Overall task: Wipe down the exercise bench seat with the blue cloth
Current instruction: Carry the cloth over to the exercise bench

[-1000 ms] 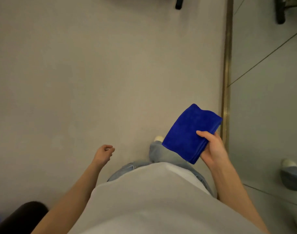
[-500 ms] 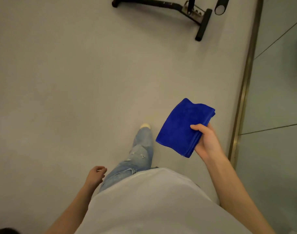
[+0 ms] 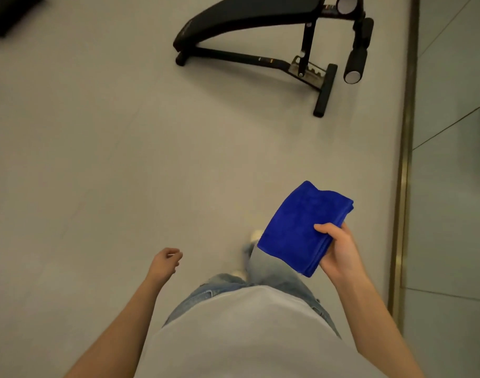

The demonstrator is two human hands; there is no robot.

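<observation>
A folded blue cloth (image 3: pixel 301 227) rests flat in my right hand (image 3: pixel 339 249), thumb pressed on its top, at the lower right. My left hand (image 3: pixel 165 261) hangs beside my hip with fingers loosely curled and nothing in it. The black exercise bench (image 3: pixel 247 15) stands on the floor at the top of the view, well ahead of both hands. Its padded seat slopes up to the right, and its black frame (image 3: pixel 260 61) and foam rollers (image 3: pixel 356 64) are on the right side. The bench's upper part is cut off by the frame edge.
Pale grey floor (image 3: pixel 97 159) stretches between me and the bench. A brass strip (image 3: pixel 403 173) runs along a mirrored wall on the right. A dark object (image 3: pixel 7 12) lies at the top left corner. My jeans and a shoe (image 3: pixel 256 236) show below the cloth.
The view has advanced toward the bench, which now shows its padded seat and sits lower in the frame. The cloth stays held in my right hand; my left hand swung slightly forward.
</observation>
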